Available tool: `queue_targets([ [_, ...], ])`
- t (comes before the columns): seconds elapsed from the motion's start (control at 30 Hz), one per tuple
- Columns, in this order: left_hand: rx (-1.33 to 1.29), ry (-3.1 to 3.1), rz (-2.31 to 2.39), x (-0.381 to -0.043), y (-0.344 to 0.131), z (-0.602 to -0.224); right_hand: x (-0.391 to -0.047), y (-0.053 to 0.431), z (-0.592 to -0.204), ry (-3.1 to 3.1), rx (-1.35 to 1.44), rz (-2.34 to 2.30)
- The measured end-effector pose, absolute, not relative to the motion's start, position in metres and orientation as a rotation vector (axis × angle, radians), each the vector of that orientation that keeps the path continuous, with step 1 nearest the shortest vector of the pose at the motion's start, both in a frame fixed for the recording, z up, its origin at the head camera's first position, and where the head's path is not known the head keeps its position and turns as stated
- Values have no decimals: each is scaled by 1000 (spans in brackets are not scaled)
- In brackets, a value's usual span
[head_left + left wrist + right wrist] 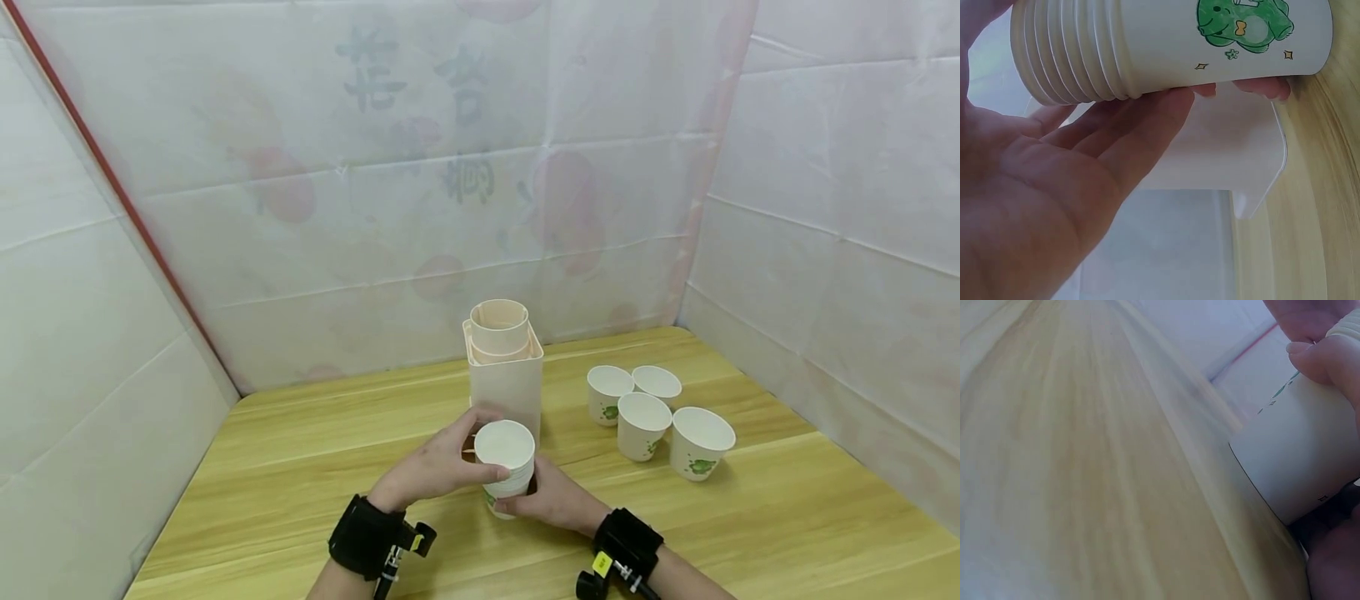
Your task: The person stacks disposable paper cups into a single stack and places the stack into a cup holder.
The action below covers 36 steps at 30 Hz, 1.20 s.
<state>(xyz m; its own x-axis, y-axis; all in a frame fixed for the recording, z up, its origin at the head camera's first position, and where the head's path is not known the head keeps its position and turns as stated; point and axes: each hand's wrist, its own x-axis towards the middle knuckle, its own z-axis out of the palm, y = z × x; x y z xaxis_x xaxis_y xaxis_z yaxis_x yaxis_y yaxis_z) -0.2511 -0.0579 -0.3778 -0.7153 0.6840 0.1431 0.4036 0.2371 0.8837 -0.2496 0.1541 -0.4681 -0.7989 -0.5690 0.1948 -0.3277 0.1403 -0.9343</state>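
Note:
A stack of nested white paper cups point(506, 447) stands upright near the middle of the table, between both hands. In the left wrist view the stack point(1160, 50) shows several rolled rims and a green cartoon animal on the outermost cup. My left hand point(438, 465) holds it near the rims, thumb in front and fingers round the far side. Lower down, my right hand point(561, 498) grips the stack, its thumb across the front. The stack's base point(1272, 481) is close to the tabletop in the right wrist view. Most of the right fingers are hidden behind the cups.
Right behind the stack stands a tall pale-pink box point(502, 385) with a round tube point(499, 327) rising from its top. Several single paper cups point(639, 433) stand upright in a group on the right. White printed sheets point(420, 225) wall the wooden table point(300, 475) behind and at the sides.

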Motion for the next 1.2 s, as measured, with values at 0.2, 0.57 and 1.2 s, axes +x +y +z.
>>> queue_targets([
  [0.2, 1039, 2215, 1473, -253, -59, -379, -255, 160, -465, 2171, -890, -1627],
  [0.57, 1065, 2190, 1475, -254, -58, -377, -263, 195, -426, 2184, -1010, -1235],
  [1.2, 1085, 2131, 1425, -261, -58, -388, -262, 277, -359, 3214, -612, -1120],
])
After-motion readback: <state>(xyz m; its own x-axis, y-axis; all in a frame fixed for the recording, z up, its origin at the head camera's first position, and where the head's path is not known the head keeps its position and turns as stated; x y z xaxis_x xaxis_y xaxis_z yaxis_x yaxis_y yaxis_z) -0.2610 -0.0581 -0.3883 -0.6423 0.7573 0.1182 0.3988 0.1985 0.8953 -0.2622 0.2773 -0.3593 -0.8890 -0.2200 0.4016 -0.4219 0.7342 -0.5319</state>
